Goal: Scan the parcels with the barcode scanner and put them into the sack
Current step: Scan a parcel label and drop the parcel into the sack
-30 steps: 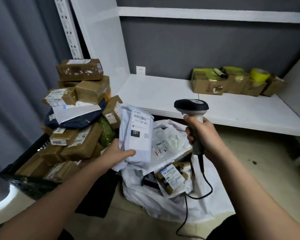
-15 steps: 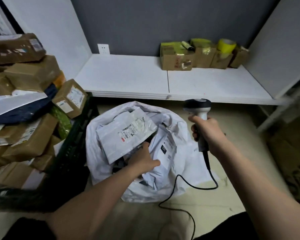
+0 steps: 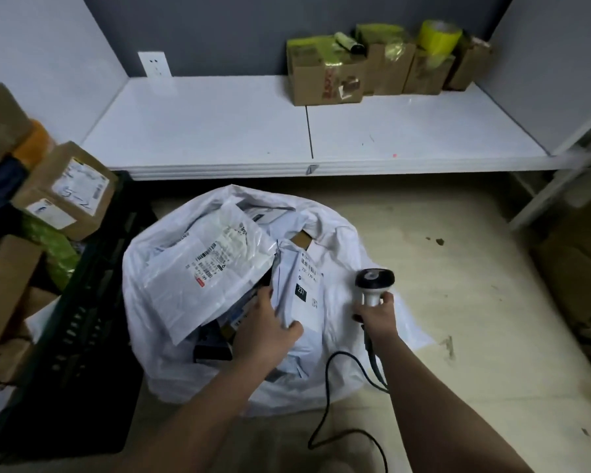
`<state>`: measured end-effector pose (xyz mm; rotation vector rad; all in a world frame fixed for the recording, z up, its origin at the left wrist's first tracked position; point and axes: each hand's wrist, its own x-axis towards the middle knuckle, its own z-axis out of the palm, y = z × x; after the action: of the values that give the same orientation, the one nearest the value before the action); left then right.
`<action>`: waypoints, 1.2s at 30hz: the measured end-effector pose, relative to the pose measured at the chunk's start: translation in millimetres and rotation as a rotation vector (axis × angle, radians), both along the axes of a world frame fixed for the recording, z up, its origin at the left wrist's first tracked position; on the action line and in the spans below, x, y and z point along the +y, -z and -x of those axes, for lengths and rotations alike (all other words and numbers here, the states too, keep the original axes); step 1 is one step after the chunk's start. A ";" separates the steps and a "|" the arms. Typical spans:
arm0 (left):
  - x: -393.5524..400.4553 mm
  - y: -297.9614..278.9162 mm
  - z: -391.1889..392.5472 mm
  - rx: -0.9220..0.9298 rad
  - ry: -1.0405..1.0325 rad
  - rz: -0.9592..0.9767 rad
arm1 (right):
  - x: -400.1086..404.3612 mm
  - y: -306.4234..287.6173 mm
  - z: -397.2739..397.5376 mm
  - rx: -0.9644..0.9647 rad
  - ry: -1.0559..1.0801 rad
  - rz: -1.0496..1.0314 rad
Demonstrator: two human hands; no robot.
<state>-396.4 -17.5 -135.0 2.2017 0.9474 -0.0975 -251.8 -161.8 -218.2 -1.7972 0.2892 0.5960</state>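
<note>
Parcel point(image 3: 297, 285) lowered into sack point(image 3: 144, 268); scanner point(image 3: 374, 281) dropped lower.

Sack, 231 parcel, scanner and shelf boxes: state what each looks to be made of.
Sack: thin white plastic film, it seems; crinkled, faintly glossy.
231 parcel: soft poly mailer, probably; pale creased wrapper with a paper-like label, gripped by the left hand.
Scanner: hard plastic, black head, light neck, held by the right hand.
Shelf boxes: brown cardboard, glossy yellow tape.
</note>
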 end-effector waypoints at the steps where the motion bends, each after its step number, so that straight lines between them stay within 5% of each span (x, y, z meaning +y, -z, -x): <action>1: 2.2 4.2 0.5 -0.012 0.005 0.003 | 4.9 12.1 -1.3 0.019 -0.013 0.004; 7: 10.7 15.1 1.8 -0.036 0.007 -0.006 | 14.3 17.8 -10.0 -0.083 -0.022 0.168; 12: 12.1 4.9 -6.0 0.025 0.012 -0.070 | -3.4 -60.1 -20.9 -0.270 0.058 0.003; 18: 8.8 -11.9 -32.0 0.137 -0.001 -0.104 | -14.1 -139.9 -15.5 -0.386 -0.125 0.020; 23: -2.2 -8.8 -79.5 -0.022 0.006 0.159 | -12.7 -149.7 -5.3 -0.358 -0.141 0.050; 26: -0.6 11.9 -84.9 0.153 0.269 0.315 | -18.7 -146.0 -6.4 -0.307 -0.094 0.079; 28: 5.7 22.4 -77.3 0.366 0.568 0.124 | -22.4 -139.3 -7.9 -0.285 -0.089 0.097; 30: 9.3 25.1 -69.1 0.380 0.739 -0.221 | -24.1 -133.6 -8.1 -0.286 -0.087 0.115; 33: 16.5 22.4 -52.4 0.089 0.655 -0.474 | -22.0 -128.2 -8.0 -0.280 -0.083 0.136; 36: 32.0 25.6 -24.8 -0.226 0.489 -0.497 | -18.3 -125.2 -7.3 -0.303 -0.079 0.170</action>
<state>-371.6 14.4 -160.6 2.7920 0.3096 0.1758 -244.5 -180.0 -93.0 -2.0397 0.0633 0.3534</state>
